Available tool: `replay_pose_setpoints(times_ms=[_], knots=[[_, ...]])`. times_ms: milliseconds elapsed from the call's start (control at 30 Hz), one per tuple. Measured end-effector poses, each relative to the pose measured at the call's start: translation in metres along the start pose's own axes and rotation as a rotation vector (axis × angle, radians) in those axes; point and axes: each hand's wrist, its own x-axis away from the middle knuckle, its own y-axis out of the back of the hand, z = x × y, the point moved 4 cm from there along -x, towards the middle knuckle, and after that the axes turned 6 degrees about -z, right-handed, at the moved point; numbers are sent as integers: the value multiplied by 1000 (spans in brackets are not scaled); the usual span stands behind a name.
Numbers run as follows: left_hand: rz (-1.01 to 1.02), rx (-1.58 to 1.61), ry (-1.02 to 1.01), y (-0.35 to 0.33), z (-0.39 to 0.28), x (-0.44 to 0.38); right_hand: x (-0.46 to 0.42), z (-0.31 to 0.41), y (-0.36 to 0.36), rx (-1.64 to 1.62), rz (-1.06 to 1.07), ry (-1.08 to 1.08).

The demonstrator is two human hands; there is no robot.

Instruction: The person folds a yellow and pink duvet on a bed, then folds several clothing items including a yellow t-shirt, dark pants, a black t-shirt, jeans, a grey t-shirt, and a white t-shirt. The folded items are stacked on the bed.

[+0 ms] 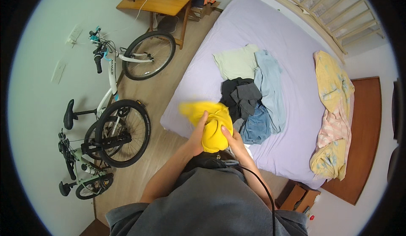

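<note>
Both my left hand (197, 138) and my right hand (233, 140) grip a bunched yellow garment (216, 131) in front of my waist. Its upper left end is blurred and flares out over the edge of the bed (296, 109). My thumbs lie on top of the cloth, and most of my fingers are hidden beneath it. Just beyond, a black garment (229, 91) lies heaped with a dark grey one (249, 98) on top. Blue denim (257, 125) is beside them, along with a long light-blue garment (269, 87) and a pale green one (238, 63).
A white bicycle (109, 77) and a pale green bicycle (90, 169) stand along the left wall. Beyond them is a wooden table (165, 4) with items on it. Yellow and pink bedding (333, 118) lies near the wooden headboard (361, 134). A black cable (265, 185) runs down my front.
</note>
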Motion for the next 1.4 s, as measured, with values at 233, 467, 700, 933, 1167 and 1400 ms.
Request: replay_pose_setpoints(times_ms=[233,467,700,933,1167,1400], knots=[[-57,-717,-157,23,-5,2,-14,-5,24,-59,-80,203],[202,-974,-242,9,1,11,-34,-24,41,53,-165,170],[-121,-492,-119,-18,-29,27,-29,-12,26,-372,134,-41],[-240,-962,-747,19,-111,40,0,82,101,52,-166,392],[-236,-1493,-661,-19,-116,74,43,105,93,203,-269,559],[-422,-1851,-307,99,-109,36,32,70,51,588,-200,678]])
